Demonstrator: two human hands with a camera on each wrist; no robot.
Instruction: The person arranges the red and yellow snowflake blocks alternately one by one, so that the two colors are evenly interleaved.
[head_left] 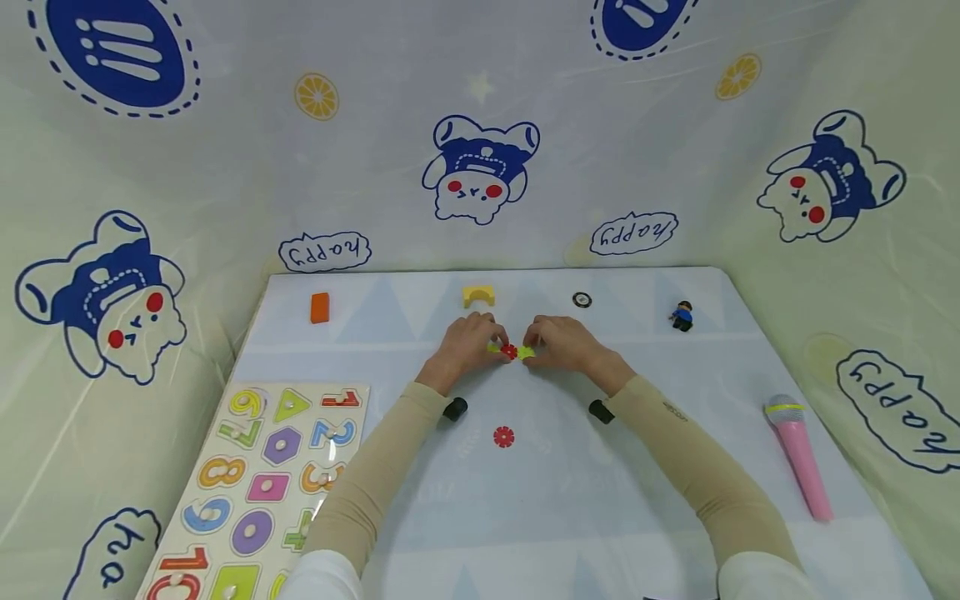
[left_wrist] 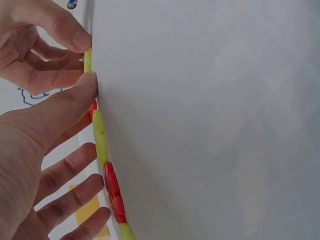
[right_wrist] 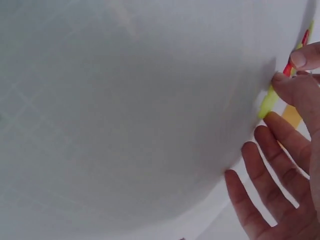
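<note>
A short row of joined flower-edged discs, red (head_left: 510, 352) and yellow-green (head_left: 527, 352), is held between both hands near the middle of the table. My left hand (head_left: 471, 343) pinches the row between thumb and fingers, and part of it is hidden behind them. On the other side, my right hand (head_left: 564, 342) pinches the yellow-green end disc. In the left wrist view the row appears edge-on, with red discs (left_wrist: 114, 192) past the left thumb. The right wrist view has the right thumb on a yellow-green disc (right_wrist: 269, 102). A loose red disc (head_left: 504, 437) lies nearer the body.
Along the table's far side are an orange block (head_left: 319, 307), a yellow arch block (head_left: 478, 296), a small black ring (head_left: 582, 300) and a toy figure (head_left: 681, 317). A number-and-shape puzzle board (head_left: 363, 398) lies left; a pink toy microphone (head_left: 806, 471) lies right.
</note>
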